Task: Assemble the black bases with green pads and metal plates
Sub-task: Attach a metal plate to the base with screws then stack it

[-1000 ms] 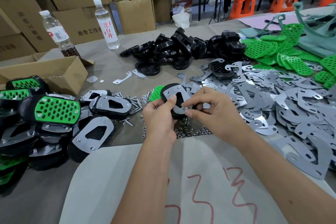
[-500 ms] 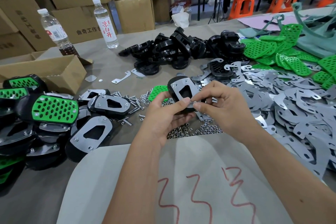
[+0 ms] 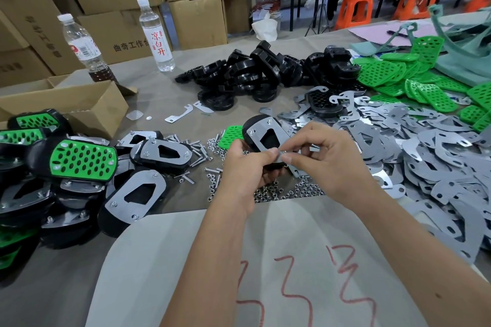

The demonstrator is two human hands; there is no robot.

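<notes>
Fastening step in hand, by my reading: a black base [image 3: 255, 133] with a metal plate [image 3: 265, 131] laid on it is held up above the table, tilted toward the camera, between both hands. Two fasteners show at the plate's far corners; the near end is covered by fingertips.

Left hand [image 3: 243, 170] grips the base from below and the left, fingers curled under it, thumb pressed on the plate's near edge. Right hand [image 3: 322, 159] pinches something small at that same near corner, thumb and forefinger closed together; whether it is a nut or a screw head I cannot tell, it is hidden by the fingertips.

Directly below the hands lies a heap of nuts [image 3: 287, 191]. Loose screws [image 3: 198, 148] lie to the left of it, and one green pad [image 3: 231, 135] lies flat just behind the left hand.

Further out: finished units [image 3: 79, 159], some pad-up and some plate-up, piled at left. Spare bases [image 3: 252, 74] are heaped at the far centre, plates [image 3: 425, 156] are spread at right, and pads [image 3: 403, 79] lie at far right. A cardboard box [image 3: 79, 103] and two bottles [image 3: 156, 34] stand at far left.

Judgement: the unit is part-way through, with the plate seated and the near fastener going on. The next move calls for a steady left-hand hold against rotation while the right fingers turn the small part straight onto its thread. Risk: cross-threading, or dropping the part into the nut heap.
</notes>
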